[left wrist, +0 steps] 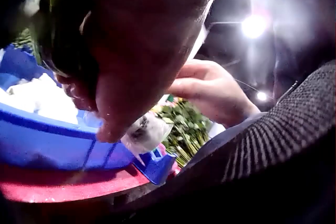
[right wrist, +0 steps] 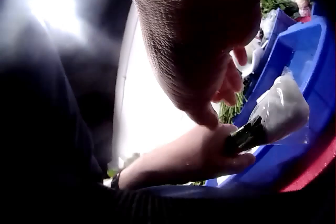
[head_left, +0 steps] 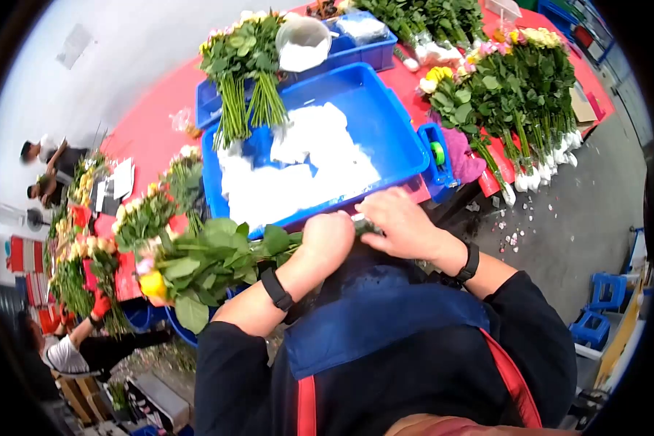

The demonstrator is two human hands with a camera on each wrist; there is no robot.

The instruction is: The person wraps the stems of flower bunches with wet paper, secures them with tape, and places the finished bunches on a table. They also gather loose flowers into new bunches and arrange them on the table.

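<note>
My left hand (head_left: 328, 240) grips the stems of a leafy bunch (head_left: 203, 265) with a yellow rose at its far left end. The stem ends stick out of that fist, wrapped in white material under a clear plastic bag (right wrist: 286, 109) in the right wrist view. Close beside it, my right hand (head_left: 400, 225) is held with its fingers extended near the wrapped end; in the right wrist view its fingers (right wrist: 228, 85) are slightly bent, with nothing clearly held. A blue tray (head_left: 403, 145) holding wet white sheets (head_left: 327, 174) lies just beyond both hands.
More bunches (head_left: 519, 94) with wrapped ends lie at the right on the red table (head_left: 160, 94). An unwrapped bunch (head_left: 243, 73) rests over the tray's back left edge. A blue tape dispenser (head_left: 437, 156) stands right of the tray. Other people work at the far left.
</note>
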